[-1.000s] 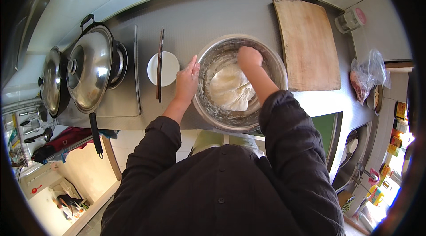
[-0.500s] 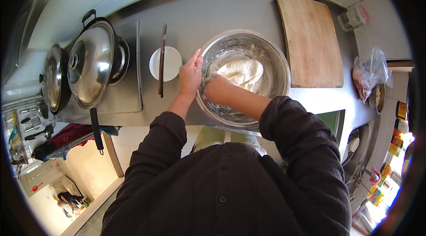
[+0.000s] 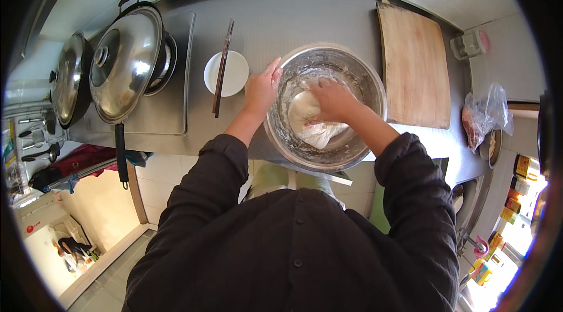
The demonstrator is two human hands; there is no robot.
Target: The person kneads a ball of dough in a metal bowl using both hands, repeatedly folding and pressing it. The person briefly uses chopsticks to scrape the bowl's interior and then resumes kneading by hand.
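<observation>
While pale dough (image 3: 317,135) was contained in the steel bowl (image 3: 370,92), toward seven o'clock, it was partly covered by the right hand (image 3: 333,101), whose grip could not be told. The rim was grasped at ten by the left hand (image 3: 260,91). Chopsticks (image 3: 222,71) were laid across a white dish (image 3: 237,74) toward nine; a cutting board (image 3: 415,68) was set at two.

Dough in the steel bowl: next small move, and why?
Probably press the right hand down and fold the dough: its fingers are spread over it, the left hand is at the bowl's rim, and pasty residue clings to the inner wall.
</observation>
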